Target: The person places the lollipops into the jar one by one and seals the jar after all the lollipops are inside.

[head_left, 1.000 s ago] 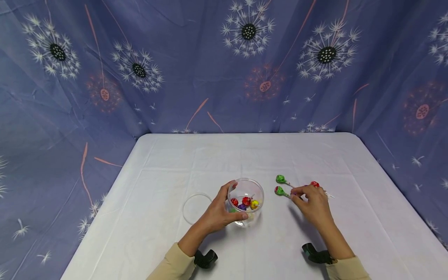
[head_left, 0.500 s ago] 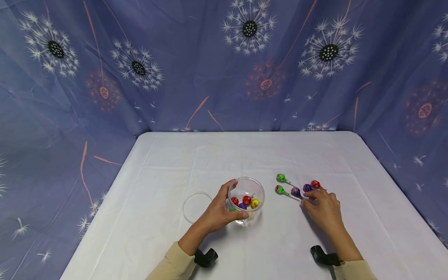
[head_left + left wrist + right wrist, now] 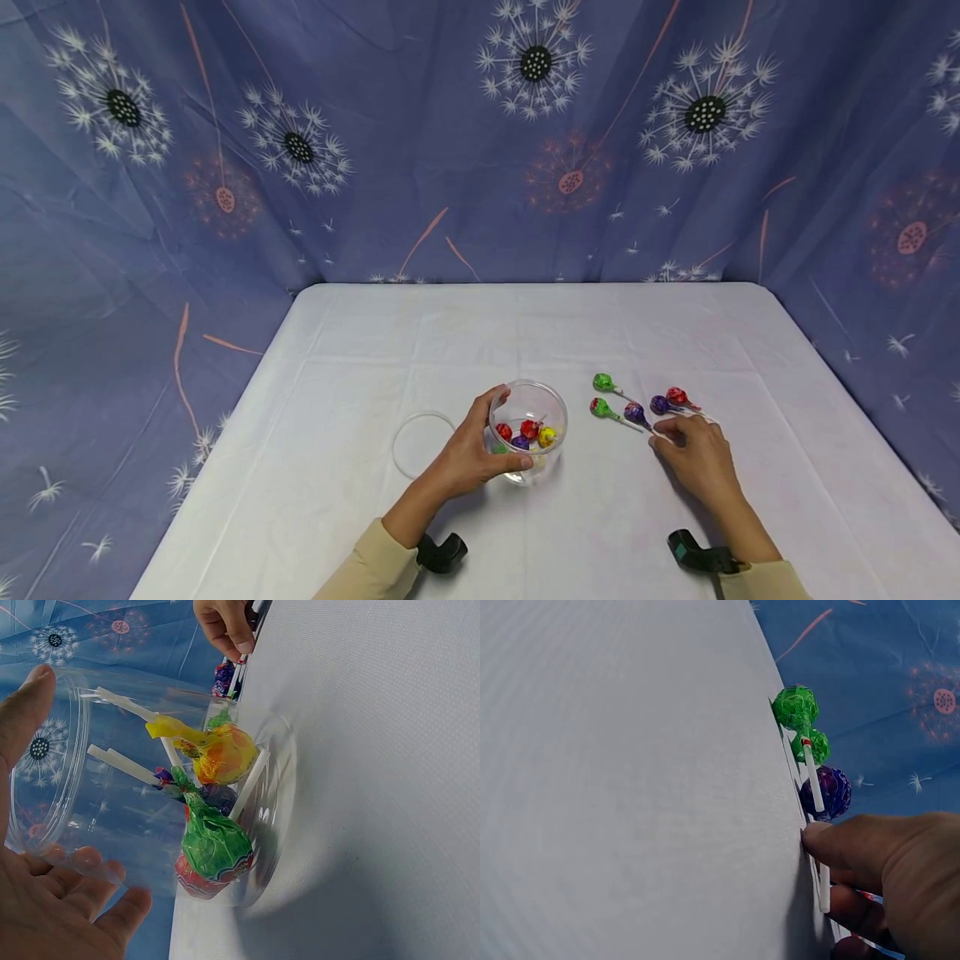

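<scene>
My left hand (image 3: 468,454) grips a clear plastic jar (image 3: 124,817), thumb on one side and fingers on the other. Inside lie several wrapped lollipops, among them a yellow lollipop (image 3: 225,754), a green lollipop (image 3: 216,844) and a red one (image 3: 529,429). To the right, my right hand (image 3: 699,460) pinches the stick of a purple lollipop (image 3: 635,413) that lies on the table; its white stick (image 3: 825,889) shows below the thumb. Beside it lie two green lollipops (image 3: 795,706), another purple lollipop (image 3: 660,404) and a red lollipop (image 3: 677,395).
A clear ring-shaped lid (image 3: 394,446) lies left of the jar. White cloth covers the table (image 3: 450,333). Behind and at the sides hangs a blue dandelion-print curtain (image 3: 420,167). Both wrists wear a black camera mount (image 3: 442,553).
My right hand has moved right, off the purple lollipops it was covering, and its fingertips are now on one purple lollipop's stick. The left hand and the jar have stayed in place.
</scene>
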`<state>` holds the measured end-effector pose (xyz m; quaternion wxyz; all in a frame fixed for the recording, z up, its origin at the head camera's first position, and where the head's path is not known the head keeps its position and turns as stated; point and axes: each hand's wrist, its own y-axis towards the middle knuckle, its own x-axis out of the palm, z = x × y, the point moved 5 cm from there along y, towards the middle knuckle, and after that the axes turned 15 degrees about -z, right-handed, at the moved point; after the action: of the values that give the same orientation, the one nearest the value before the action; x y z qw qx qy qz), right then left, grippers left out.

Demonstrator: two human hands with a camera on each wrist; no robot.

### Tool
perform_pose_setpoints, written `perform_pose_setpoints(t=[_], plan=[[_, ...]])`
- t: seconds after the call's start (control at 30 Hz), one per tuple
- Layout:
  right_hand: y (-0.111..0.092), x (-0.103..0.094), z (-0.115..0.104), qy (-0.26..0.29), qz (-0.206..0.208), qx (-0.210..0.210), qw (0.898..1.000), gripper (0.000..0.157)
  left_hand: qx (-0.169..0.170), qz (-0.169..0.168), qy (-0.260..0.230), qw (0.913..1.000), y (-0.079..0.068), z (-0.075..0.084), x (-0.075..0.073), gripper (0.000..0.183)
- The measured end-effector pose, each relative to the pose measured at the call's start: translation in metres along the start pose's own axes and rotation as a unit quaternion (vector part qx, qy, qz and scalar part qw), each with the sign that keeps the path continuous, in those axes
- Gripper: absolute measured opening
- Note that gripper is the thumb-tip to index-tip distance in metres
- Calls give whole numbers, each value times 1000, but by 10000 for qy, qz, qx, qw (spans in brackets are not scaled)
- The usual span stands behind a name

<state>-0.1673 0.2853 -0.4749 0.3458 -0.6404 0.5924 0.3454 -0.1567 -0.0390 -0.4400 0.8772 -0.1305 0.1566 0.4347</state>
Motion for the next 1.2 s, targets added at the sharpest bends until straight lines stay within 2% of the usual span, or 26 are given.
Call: perform_pose_setpoints(t=[0.5, 1.2], plan=[[0, 3, 2, 96, 527, 85, 9985, 3, -55, 21, 6, 10000, -1, 0, 0, 96], [-4, -13, -2, 546, 957, 280, 9935, 19, -4, 15, -6, 10000, -1, 1, 0, 96]])
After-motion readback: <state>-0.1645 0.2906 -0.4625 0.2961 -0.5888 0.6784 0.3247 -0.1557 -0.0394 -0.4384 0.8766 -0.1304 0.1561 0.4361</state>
